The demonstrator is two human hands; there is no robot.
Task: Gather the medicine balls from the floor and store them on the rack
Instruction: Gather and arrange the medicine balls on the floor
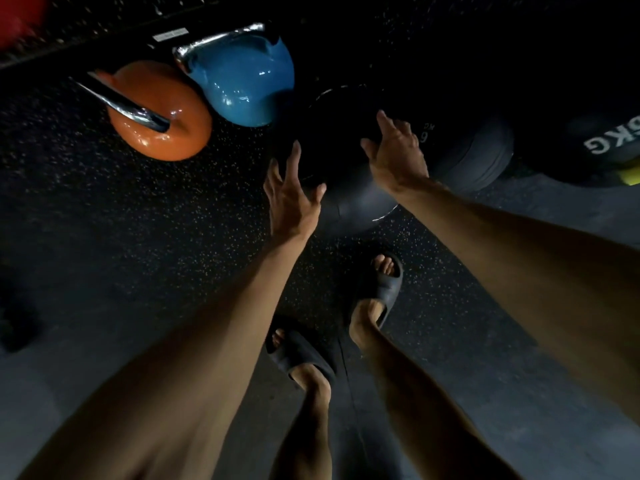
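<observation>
Shadow obscures medicine ball (343, 161) between both hands (291, 199) (398, 157).

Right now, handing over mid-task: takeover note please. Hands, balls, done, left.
Left hand: open, fingers spread at the near-left side of the nearest medicine ball.
Right hand: open, over that ball's right side. Too dark to confirm contact, and there is no grip yet.
Balls: all on the floor. The second ball lies just right of the nearest; the third ball is at the right edge. The blue kettlebell sits close on the nearest ball's left.
Done: nothing shown stored; no rack clearly in view.
Left: probably lift the nearest ball, rack it, then the other two.
</observation>
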